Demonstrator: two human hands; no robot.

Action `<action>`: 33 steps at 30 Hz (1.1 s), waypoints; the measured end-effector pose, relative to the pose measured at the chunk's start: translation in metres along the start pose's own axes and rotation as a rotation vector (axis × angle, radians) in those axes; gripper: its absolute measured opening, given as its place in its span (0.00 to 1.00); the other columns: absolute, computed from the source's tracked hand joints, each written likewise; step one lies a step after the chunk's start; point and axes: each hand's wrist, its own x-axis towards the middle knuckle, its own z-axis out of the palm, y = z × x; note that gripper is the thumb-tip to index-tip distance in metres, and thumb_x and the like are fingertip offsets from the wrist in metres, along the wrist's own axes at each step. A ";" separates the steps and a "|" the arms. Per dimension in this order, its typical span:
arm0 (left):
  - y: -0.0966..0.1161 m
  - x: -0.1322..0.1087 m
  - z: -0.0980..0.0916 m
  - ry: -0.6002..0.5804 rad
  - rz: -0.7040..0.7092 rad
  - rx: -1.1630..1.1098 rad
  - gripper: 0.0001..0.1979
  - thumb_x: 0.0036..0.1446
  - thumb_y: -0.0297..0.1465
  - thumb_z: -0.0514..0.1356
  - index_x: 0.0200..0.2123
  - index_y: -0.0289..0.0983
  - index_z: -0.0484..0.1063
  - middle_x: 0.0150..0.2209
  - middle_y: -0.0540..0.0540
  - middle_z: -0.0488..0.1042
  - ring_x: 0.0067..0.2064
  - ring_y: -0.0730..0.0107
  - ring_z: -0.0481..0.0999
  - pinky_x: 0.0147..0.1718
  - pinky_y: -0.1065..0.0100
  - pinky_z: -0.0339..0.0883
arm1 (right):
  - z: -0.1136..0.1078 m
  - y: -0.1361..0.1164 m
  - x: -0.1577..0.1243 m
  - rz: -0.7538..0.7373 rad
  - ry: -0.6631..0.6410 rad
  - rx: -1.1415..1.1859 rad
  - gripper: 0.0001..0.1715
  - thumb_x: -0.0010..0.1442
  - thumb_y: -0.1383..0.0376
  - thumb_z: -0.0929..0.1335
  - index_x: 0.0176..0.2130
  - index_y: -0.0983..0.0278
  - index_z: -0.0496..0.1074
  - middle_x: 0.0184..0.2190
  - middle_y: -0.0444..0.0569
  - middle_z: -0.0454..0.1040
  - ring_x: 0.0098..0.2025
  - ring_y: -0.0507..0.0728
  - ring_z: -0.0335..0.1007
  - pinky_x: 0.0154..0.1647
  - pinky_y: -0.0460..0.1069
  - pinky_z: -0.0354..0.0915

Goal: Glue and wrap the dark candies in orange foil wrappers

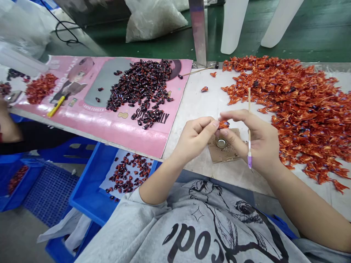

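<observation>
Orange piece (224, 125) is pinched between your left hand (196, 137) and right hand (257, 140). Your right hand also holds a thin stick (249, 140).

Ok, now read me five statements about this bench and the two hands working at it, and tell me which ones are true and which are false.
1. The right hand holds a thin stick with a purple band. True.
2. A small round metal piece sits on the brown card. True.
3. The dark heap lies on the brown card. False: it lies on the pink mat.
4. The left hand grips the yellow tool. False: that tool lies on the pink mat; the left hand pinches a small orange piece.
5. The large orange heap is on the person's left. False: it is on their right.
</observation>
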 end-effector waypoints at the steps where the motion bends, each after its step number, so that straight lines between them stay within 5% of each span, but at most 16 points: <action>1: -0.004 0.008 -0.007 -0.011 -0.010 0.090 0.23 0.60 0.50 0.59 0.23 0.38 0.68 0.20 0.53 0.63 0.24 0.76 0.61 0.26 0.70 0.58 | 0.001 0.002 0.000 0.017 0.023 -0.008 0.16 0.64 0.63 0.71 0.52 0.59 0.75 0.46 0.49 0.80 0.47 0.59 0.77 0.49 0.54 0.73; 6: -0.026 0.077 -0.041 0.030 -0.095 0.738 0.16 0.65 0.33 0.54 0.24 0.37 0.69 0.24 0.48 0.72 0.31 0.68 0.71 0.35 0.67 0.62 | 0.002 0.018 0.005 0.026 0.265 0.013 0.12 0.67 0.67 0.67 0.49 0.58 0.76 0.41 0.50 0.80 0.44 0.59 0.78 0.47 0.56 0.75; 11: -0.027 0.126 -0.043 -0.095 -0.165 1.238 0.14 0.66 0.31 0.52 0.37 0.32 0.76 0.43 0.34 0.80 0.47 0.55 0.78 0.47 0.62 0.66 | -0.003 0.026 0.009 0.032 0.346 -0.001 0.09 0.66 0.68 0.66 0.42 0.60 0.77 0.35 0.47 0.80 0.38 0.55 0.79 0.40 0.52 0.75; 15: -0.019 0.127 -0.056 -0.074 -0.214 1.398 0.19 0.68 0.36 0.50 0.40 0.32 0.78 0.44 0.30 0.80 0.48 0.50 0.79 0.49 0.58 0.68 | -0.006 0.027 0.012 0.079 0.361 0.055 0.12 0.68 0.61 0.65 0.41 0.63 0.77 0.32 0.47 0.80 0.36 0.53 0.78 0.40 0.51 0.71; 19: -0.011 0.106 -0.103 0.049 -0.101 1.417 0.20 0.67 0.36 0.48 0.36 0.34 0.78 0.38 0.34 0.80 0.42 0.53 0.78 0.47 0.57 0.69 | -0.007 0.031 0.018 0.091 0.406 0.330 0.26 0.69 0.47 0.57 0.45 0.62 0.72 0.29 0.47 0.75 0.30 0.54 0.73 0.37 0.53 0.68; 22: -0.009 0.083 -0.138 0.097 0.029 1.422 0.16 0.65 0.30 0.49 0.41 0.35 0.77 0.42 0.36 0.79 0.45 0.53 0.77 0.50 0.55 0.69 | -0.015 0.032 0.023 0.125 0.427 0.355 0.10 0.61 0.59 0.65 0.40 0.60 0.71 0.29 0.46 0.74 0.28 0.54 0.69 0.35 0.53 0.67; 26: -0.021 0.057 -0.156 0.045 0.144 1.405 0.18 0.61 0.27 0.52 0.52 0.35 0.74 0.55 0.35 0.74 0.55 0.53 0.74 0.57 0.54 0.67 | -0.032 0.034 0.027 0.259 0.159 0.251 0.11 0.48 0.72 0.63 0.28 0.62 0.74 0.24 0.45 0.75 0.29 0.54 0.72 0.35 0.52 0.67; 29: -0.038 0.052 -0.157 -0.065 0.142 1.399 0.20 0.60 0.27 0.54 0.54 0.36 0.74 0.59 0.36 0.71 0.59 0.53 0.71 0.61 0.54 0.65 | -0.040 0.037 0.026 0.222 -0.192 0.137 0.14 0.48 0.72 0.61 0.22 0.62 0.73 0.22 0.46 0.76 0.28 0.54 0.72 0.31 0.51 0.64; 33: -0.058 0.060 -0.158 -0.055 0.171 1.356 0.19 0.63 0.28 0.50 0.52 0.38 0.76 0.56 0.38 0.74 0.58 0.55 0.72 0.60 0.53 0.66 | -0.034 0.037 0.021 0.161 -0.520 -0.007 0.17 0.52 0.74 0.60 0.20 0.62 0.72 0.19 0.45 0.74 0.24 0.53 0.67 0.28 0.50 0.60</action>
